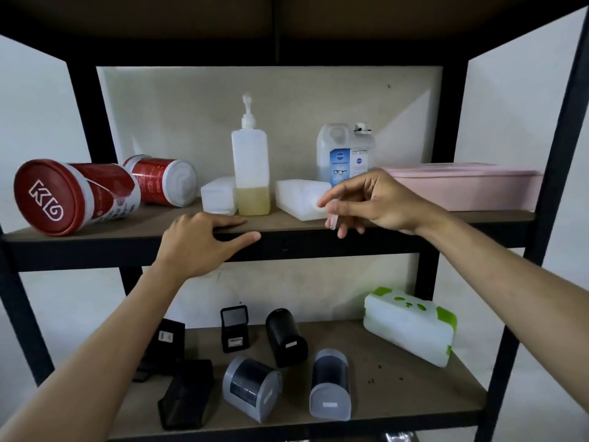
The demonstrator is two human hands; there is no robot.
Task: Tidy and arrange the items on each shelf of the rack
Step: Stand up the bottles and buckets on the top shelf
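On the upper shelf (95, 229), two red canisters (73, 196) (162, 180) lie on their sides at the left. In the middle a clear pump bottle (250, 167) with yellowish liquid stands between two white blocks, a small white block (218, 194) and a larger white block (299, 197). Behind is a clear jug (345, 151) with a blue label, and a pink lidded box (462, 185) sits at the right. My left hand (200, 244) rests on the shelf's front edge, holding nothing. My right hand (376, 200) hovers just right of the larger white block, fingers loosely curled and blurred.
The lower shelf (398, 387) carries several black cases and holders (234, 328) (287, 336), two grey-capped cylinders (251, 387) (331, 384) lying down, and a white-and-green box (411, 325) at the right. Black rack posts (452, 122) frame both sides, and another shelf board hangs overhead.
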